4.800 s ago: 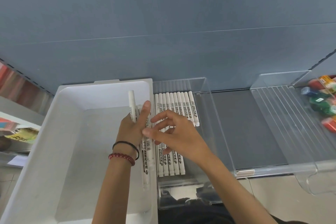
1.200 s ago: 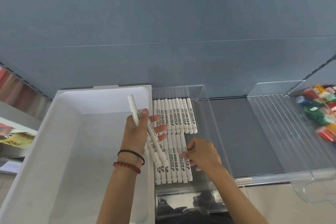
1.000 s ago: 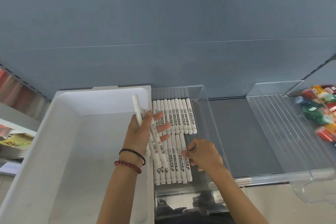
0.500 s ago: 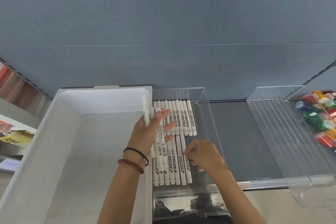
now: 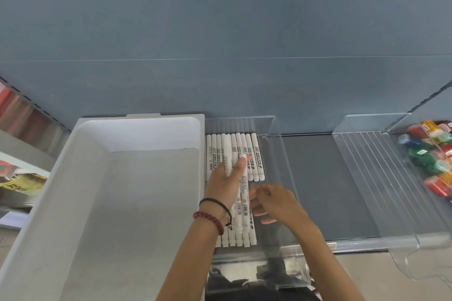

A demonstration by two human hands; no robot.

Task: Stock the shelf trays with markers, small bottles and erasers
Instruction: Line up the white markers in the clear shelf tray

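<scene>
Clutching markers (image 5: 243, 188) over clear tray (image 5: 281, 144): left grip (image 5: 223, 184); right grip (image 5: 276, 203) slack-fingered just beside them.

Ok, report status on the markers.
Left hand grips white markers over the clear tray. Right hand open at the front row. Nothing in the way.
</scene>
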